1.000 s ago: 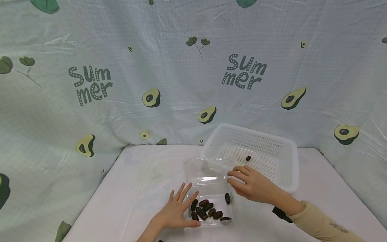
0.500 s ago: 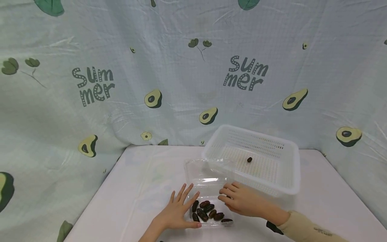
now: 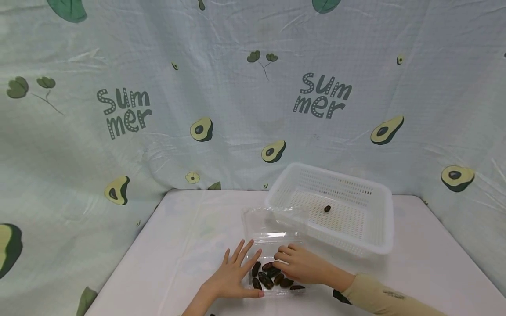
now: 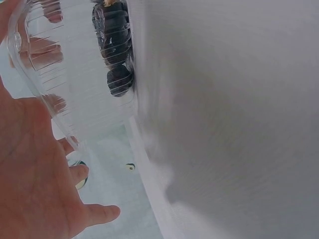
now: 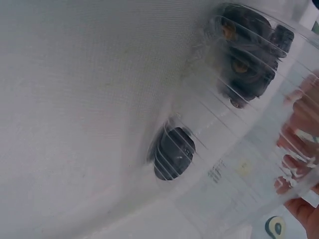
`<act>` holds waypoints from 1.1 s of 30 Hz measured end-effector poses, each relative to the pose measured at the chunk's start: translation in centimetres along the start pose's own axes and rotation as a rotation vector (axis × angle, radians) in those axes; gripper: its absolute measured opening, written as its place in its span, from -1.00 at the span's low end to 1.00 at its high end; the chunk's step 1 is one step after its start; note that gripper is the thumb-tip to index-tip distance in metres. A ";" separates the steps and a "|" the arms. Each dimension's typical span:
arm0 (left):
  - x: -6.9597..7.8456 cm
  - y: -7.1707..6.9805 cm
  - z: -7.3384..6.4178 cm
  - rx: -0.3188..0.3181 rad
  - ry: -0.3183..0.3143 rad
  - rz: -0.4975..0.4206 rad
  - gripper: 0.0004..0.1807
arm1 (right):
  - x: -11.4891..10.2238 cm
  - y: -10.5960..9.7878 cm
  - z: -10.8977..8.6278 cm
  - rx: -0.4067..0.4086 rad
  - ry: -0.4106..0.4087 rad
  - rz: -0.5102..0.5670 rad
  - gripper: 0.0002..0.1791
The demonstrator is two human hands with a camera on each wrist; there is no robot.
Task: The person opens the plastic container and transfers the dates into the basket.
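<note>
A clear plastic clamshell box (image 3: 264, 251) lies with its lid (image 3: 258, 224) folded back. Several dark brown dates (image 3: 265, 280) are bunched in its base, and one date (image 3: 297, 287) sits apart at the front right corner. My left hand (image 3: 227, 278), fingers spread, rests along the box's left side; the left wrist view shows its palm (image 4: 35, 174) beside the ribbed wall. My right hand (image 3: 302, 264) reaches in over the right part, bent fingertips right at the bunch. I cannot tell whether it pinches a date.
A white perforated basket (image 3: 381, 219) stands behind and right of the box, with a single date (image 3: 327, 208) on its floor. The box's lid overlaps the basket's near corner in the head view. A printed curtain (image 3: 229, 87) hangs behind the white table (image 3: 189, 228).
My right hand has come down from near the basket's edge and moved left into the box. The lone date at the box's right is now out of sight. The left hand stays put.
</note>
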State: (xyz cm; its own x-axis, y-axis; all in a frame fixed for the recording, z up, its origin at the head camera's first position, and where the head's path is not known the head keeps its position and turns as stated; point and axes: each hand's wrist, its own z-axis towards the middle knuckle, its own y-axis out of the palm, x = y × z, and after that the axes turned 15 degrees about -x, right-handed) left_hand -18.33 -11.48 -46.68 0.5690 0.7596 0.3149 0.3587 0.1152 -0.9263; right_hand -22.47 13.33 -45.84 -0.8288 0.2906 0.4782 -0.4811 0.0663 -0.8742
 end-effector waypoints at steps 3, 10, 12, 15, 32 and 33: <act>0.0 0.0 0.0 -0.003 -0.004 0.007 0.03 | -0.2 0.5 0.5 -0.040 0.009 0.002 -0.65; -0.2 0.2 0.1 -0.008 0.000 0.009 0.03 | -0.7 1.3 1.4 -0.098 0.008 0.029 -0.66; -0.2 0.2 0.2 -0.010 0.002 0.010 0.03 | -0.8 1.5 1.6 -0.098 0.005 0.037 -0.68; -0.1 0.2 0.1 -0.010 0.006 0.014 0.02 | -0.9 1.8 1.7 -0.099 -0.003 0.039 -0.71; 0.0 0.1 -0.1 -0.010 -0.002 0.018 0.01 | -1.2 2.2 1.7 -0.137 0.007 0.034 -0.82; 0.1 0.0 -0.1 -0.011 -0.002 0.016 0.01 | -1.2 2.2 1.7 -0.145 0.007 0.031 -0.82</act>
State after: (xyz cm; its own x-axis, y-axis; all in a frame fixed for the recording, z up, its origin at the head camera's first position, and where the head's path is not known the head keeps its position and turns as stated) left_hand -18.21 -11.50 -46.67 0.5734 0.7625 0.2996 0.3575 0.0962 -0.9290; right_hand -22.99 11.48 -48.19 -0.8402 0.3016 0.4506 -0.4087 0.1939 -0.8918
